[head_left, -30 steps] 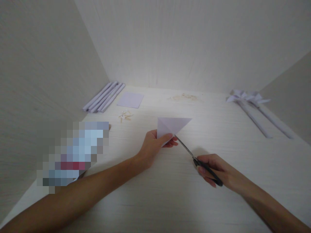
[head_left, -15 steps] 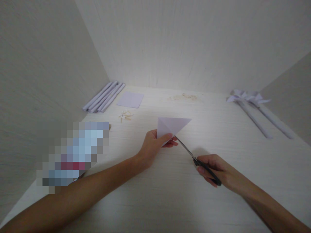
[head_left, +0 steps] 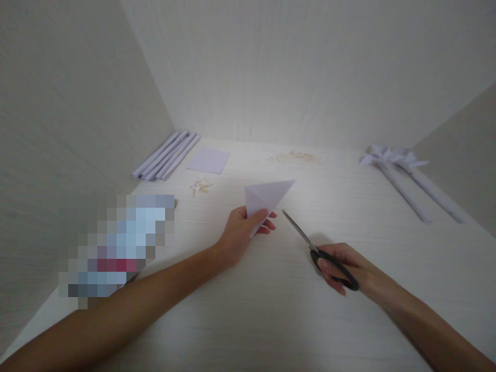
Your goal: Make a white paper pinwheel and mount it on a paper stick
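Centrally, the left hand [head_left: 242, 227] pinches the lower corner of a folded paper triangle [head_left: 267, 194], thumb on top, fingers beneath; the triangle is lifted off the table [head_left: 271, 310], its long edge running up and right toward frame centre. The right hand [head_left: 341, 266] is closed through the black handles of the scissors [head_left: 310, 243]. Blades lie together, or nearly so, long axis pointing up-left at the triangle's lower edge. The blade tip sits just right of the left fingertips, apart from the paper, not touching. So the triangle lies up-left of the scissors, with an open gap between and nothing in the way; the left hand is the nearer to the paper.

Surroundings: a row of paper rolls [head_left: 165, 155] in the upper left against the wall, a flat square sheet [head_left: 208, 160] beside them, small scraps [head_left: 199, 186] nearer. Faint debris [head_left: 292, 156] upper centre. Two paper pinwheels on long stems [head_left: 403, 173] upper right. A blurred-out patch [head_left: 116, 248] sits at left.
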